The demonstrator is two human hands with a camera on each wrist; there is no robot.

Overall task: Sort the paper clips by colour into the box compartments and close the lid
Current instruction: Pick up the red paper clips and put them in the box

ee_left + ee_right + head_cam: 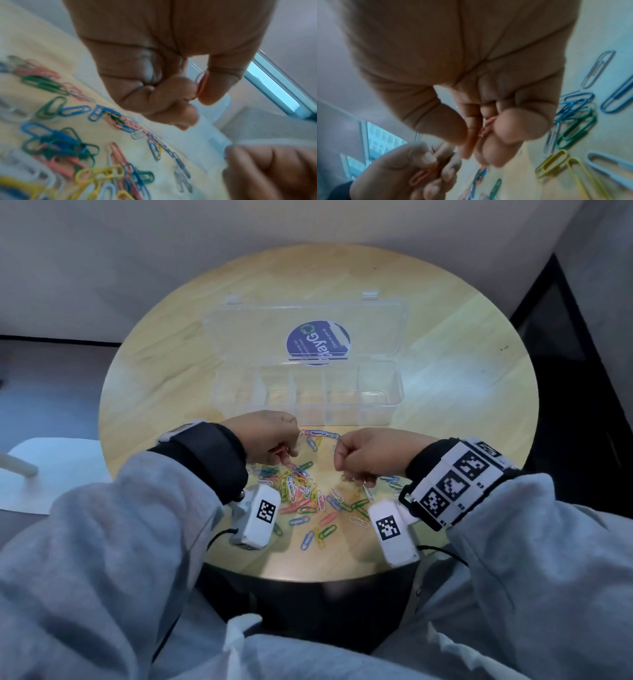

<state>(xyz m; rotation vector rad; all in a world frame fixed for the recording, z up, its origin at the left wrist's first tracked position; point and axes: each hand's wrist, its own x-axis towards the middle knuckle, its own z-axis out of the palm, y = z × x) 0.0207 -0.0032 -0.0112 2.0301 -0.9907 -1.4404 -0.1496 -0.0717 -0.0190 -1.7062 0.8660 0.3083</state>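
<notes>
On the round wooden bench (445,344) a clear plastic compartment box (308,392) stands with its lid (305,330) thrown back flat behind it; a round blue sticker (318,342) shows on the lid. No clips show in the compartments from the head view. Nearer the person, a loose pile of paper clips (308,491) in blue, green, yellow, pink and white is scattered on the bench, apart from the box.

The left hand (270,440) hovers above the far left part of the pile, fingers (171,92) curled, thumb and forefinger pinching a pink paper clip (201,83). The right hand (370,453) hangs just beside it, above the pile's right part, its fingers (513,124) also curled in; a sliver of pink clip (488,127) shows gripped between thumb and fingertips. A short chain of blue clips (320,434) lies on the bench between the two hands, on the box side.
</notes>
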